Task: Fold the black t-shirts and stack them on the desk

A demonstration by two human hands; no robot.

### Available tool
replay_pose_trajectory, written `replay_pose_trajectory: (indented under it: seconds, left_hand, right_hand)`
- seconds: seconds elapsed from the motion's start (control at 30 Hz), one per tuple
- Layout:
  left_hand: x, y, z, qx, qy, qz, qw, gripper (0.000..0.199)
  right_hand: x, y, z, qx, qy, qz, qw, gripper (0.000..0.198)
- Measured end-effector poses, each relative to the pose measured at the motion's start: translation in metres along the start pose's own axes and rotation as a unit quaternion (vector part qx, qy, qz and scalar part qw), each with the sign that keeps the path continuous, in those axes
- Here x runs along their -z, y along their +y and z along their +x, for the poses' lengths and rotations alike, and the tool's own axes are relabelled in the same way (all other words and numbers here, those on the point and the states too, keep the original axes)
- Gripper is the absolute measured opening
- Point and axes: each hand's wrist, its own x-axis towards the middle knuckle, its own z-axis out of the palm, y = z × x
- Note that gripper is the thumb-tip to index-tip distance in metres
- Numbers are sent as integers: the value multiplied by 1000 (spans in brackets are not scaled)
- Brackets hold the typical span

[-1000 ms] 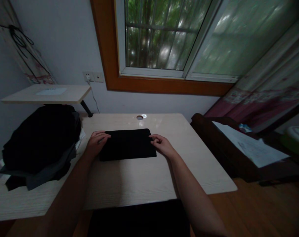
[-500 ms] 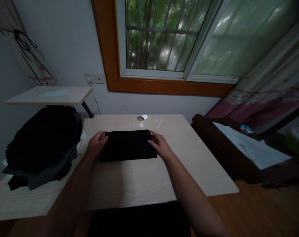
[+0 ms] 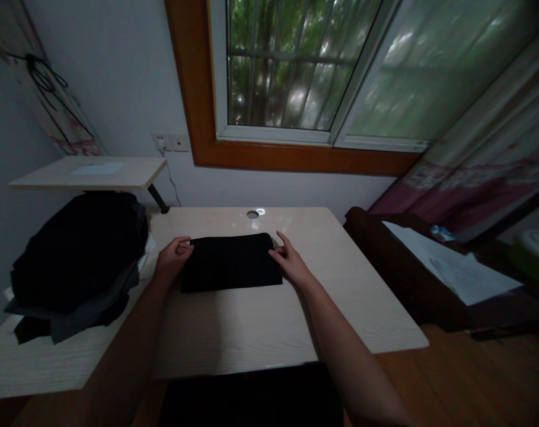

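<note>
Person is wearing black clothing (image 3: pixel 251 398), its seams and texture sinking into shadow. Forearms (image 3: pixel 338 335) are showing bare through the wrists; left hand (image 3: pixel 172 261) and right hand (image 3: pixel 291 264) likewise showing bare.

**Right hand (image 3: pixel 293 265) opens, left hand (image 3: pixel 174 258) draws back**

From my feed, a second ago the left fingers reached over the far left corner of the folded black cloth (image 3: pixel 231 264); now I see them curled at its side edge, and that corner shows. On the right, finger and thumb were close together at the edge; now the index finger points up and away from the cloth, spread wide from the thumb. My camera view has also shifted slightly.
</note>
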Motion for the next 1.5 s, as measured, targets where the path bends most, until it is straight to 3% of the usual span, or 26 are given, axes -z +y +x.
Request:
replay_pose_trajectory:
  seconds: [0.37, 0.57, 0.77, 0.93, 1.07, 1.17, 1.27, 1.33, 1.43, 1.5]
  left_hand:
    - [-1, -2, 0, -4, -11, -30, 999, 51]
    - [1, -3, 1, -24, -7, -41, 999, 52]
    - [-3, -19, 5, -48, -4, -78, 996, 53]
    - [-3, -16, 4, -66, -3, -70, 995, 42]
    - [0, -7, 0, -86, -9, -48, 995, 38]
    - [2, -2, -2, -92, -11, -34, 995, 36]
    - [2, -1, -2, -96, -15, -23, 995, 34]
    - [2, -1, -2, -98, -20, -13, 995, 33]
    - [1, -3, -2, -100, -37, -2, 994, 33]
    - [1, -4, -2, -96, -46, 1, 994, 33]
  right_hand:
    - [-21, -5, 19, -47, 55, -36, 997, 68]
    - [-22, 2, 20, -27, 125, 46, 991, 66]
    - [22, 20, 15, -58, 266, 77, 959, 58]
    - [70, 33, -4, -122, 405, -33, 906, 39]
    - [81, 26, -18, -125, 445, -94, 882, 29]
    - [76, 10, -22, -66, 469, -202, 857, 21]
    - [65, -11, -27, 44, 441, -306, 843, 16]
    - [53, -27, -32, 103, 369, -323, 865, 18]
    - [23, -45, -42, 159, 191, -284, 926, 25]
    - [-2, -50, -46, 184, 36, -247, 951, 32]
